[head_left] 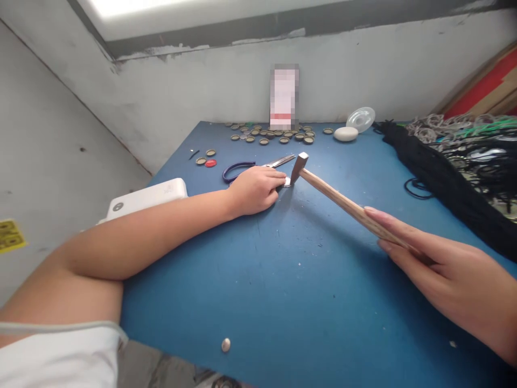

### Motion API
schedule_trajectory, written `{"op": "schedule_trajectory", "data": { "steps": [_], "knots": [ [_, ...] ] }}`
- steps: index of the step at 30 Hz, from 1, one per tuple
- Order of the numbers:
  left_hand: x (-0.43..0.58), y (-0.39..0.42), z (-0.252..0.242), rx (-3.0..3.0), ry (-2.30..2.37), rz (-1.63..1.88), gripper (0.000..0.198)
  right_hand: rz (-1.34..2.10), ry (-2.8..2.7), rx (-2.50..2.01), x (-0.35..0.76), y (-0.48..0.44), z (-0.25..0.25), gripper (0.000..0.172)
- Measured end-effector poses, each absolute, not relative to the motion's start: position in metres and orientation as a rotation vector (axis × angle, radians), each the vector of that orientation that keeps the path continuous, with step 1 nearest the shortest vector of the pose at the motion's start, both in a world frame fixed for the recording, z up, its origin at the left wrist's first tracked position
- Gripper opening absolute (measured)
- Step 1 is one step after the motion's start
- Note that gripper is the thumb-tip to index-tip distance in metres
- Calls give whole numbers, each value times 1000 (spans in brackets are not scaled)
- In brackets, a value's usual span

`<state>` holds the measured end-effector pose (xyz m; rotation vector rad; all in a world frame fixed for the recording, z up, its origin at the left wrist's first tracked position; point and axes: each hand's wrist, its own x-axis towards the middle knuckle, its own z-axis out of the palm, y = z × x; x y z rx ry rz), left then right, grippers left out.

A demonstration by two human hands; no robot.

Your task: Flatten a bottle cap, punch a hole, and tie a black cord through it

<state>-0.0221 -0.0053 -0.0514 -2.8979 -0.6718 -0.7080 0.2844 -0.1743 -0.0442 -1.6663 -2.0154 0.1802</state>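
My right hand (pixel 440 264) is closed around the wooden handle of a hammer (pixel 339 199), which slants up toward the middle of the table. The hammer's metal head is at a small pale round piece, seemingly a flattened bottle cap (pixel 287 182). My left hand (pixel 258 189) rests on the table with its fingertips pressed on that cap's left edge. Whether the hammer touches the cap, I cannot tell. Just behind my left hand lie scissors (pixel 278 161) with dark blue handles, partly covered by the hand.
Several bottle caps (pixel 264 141) lie along the back, below a blurred upright phone-like panel (pixel 284 97). A red cap (pixel 210 163) sits at the left. A white device (pixel 147 198) is beside my left forearm. Black cords (pixel 440 167) and tangled strings fill the right side. A white oval object (pixel 346 134) stands at the back.
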Motion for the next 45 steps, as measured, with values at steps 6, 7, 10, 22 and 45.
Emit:
{"op": "schedule_trajectory", "data": {
  "steps": [6,7,10,22,45],
  "knots": [
    [-24,-7,-51,-2922,-718,-699,35,150,-1851,-1774,290,-175,-39,53],
    [-24,-8,-51,-2922,-733,-699,34,164,-1861,-1794,291,-175,-39,54],
    [-24,-10,-50,-2892,-770,-693,31,235,-1878,-1815,292,-173,-41,53],
    [-24,-6,-51,-2912,-653,-792,33,226,-1769,-1732,284,-180,-41,48],
    [-25,-7,-51,-2924,-705,-771,32,104,-1840,-1734,285,-182,-37,48]
  ]
}}
